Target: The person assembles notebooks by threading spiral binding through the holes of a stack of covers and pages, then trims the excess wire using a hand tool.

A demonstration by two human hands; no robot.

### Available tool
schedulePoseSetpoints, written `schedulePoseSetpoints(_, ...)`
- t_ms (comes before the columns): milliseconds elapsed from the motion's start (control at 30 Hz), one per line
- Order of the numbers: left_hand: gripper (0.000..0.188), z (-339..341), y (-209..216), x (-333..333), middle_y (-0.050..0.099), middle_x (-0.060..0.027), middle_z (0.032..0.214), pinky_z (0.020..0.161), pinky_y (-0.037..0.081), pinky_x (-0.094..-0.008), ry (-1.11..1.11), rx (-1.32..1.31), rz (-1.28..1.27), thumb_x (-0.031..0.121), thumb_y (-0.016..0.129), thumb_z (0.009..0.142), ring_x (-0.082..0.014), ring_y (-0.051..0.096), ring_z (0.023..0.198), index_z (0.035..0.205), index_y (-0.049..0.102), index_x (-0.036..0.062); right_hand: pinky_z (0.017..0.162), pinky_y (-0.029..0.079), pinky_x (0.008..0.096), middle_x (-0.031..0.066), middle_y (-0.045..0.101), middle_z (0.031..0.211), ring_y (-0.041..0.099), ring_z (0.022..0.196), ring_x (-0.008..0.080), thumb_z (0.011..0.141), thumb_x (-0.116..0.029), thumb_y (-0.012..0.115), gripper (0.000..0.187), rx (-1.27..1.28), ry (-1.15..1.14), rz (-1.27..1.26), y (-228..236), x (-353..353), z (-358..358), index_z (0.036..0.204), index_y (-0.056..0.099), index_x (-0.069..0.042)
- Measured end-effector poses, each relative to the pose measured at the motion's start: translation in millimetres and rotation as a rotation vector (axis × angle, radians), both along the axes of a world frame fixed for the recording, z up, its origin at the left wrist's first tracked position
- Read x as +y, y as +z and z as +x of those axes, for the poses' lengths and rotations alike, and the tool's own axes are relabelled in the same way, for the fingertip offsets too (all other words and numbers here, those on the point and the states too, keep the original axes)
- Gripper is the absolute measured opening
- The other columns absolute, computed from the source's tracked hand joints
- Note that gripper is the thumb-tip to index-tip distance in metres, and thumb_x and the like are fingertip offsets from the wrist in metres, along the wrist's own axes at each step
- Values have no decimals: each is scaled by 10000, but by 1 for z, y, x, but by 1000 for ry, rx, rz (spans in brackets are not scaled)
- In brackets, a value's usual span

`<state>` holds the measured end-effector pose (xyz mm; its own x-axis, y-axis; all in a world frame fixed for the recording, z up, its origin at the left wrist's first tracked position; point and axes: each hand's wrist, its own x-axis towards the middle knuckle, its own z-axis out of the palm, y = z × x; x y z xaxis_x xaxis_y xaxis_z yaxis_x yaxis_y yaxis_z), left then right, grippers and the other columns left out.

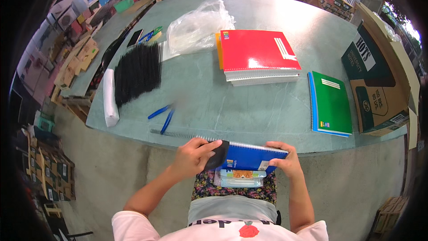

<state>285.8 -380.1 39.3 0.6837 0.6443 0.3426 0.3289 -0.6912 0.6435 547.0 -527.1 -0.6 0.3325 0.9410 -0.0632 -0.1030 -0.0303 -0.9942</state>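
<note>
A blue notebook (pixel 249 157) is held in front of me at the table's near edge. My right hand (pixel 285 159) grips its right end, thumb on the cover and fingers behind. At its left end my left hand (pixel 195 157) is closed on a dark flat piece (pixel 217 156) whose kind I cannot make out. A thin wire coil (pixel 174 134) runs leftward from the notebook's upper edge along the table edge. Blue-handled pliers (pixel 166 117) lie just beyond the coil. Below the notebook, a light-blue pouch with a cartoon animal (pixel 243 180) rests on my lap.
On the table (pixel 196 89) lie a bundle of black coils (pixel 138 73), a white roll (pixel 110 100) and a clear plastic bag (pixel 198 27). Red notebooks (pixel 261 51) are stacked mid-table. Green and blue notebooks (pixel 331 102) lie beside a cardboard box (pixel 379 93) at right.
</note>
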Motion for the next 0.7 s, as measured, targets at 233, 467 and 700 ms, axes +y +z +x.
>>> schedulePoseSetpoints(233,435,-1,-2,-1,587,-93,836,590,470,-280,-89,-28,141,-15,658,749,-178,568,688,1154,624,139,807,485,284,107,680,924,618,872,150,740,35,660,218,75,58,-89,-12,3,6,958,674,23)
schedulePoseSetpoints(467,398,14,11,-6,605,-96,872,616,482,-277,-148,27,-41,-33,625,767,-186,585,726,1133,632,125,805,489,290,111,681,937,625,872,166,739,55,649,192,46,30,-84,-14,2,1,924,679,13)
schedulePoseSetpoints(700,404,16,-3,-8,604,-97,853,637,483,-278,-91,-31,73,-18,636,764,-193,588,732,1141,628,126,780,493,280,94,683,909,616,841,142,757,48,644,198,62,31,-93,-5,6,-5,950,677,19)
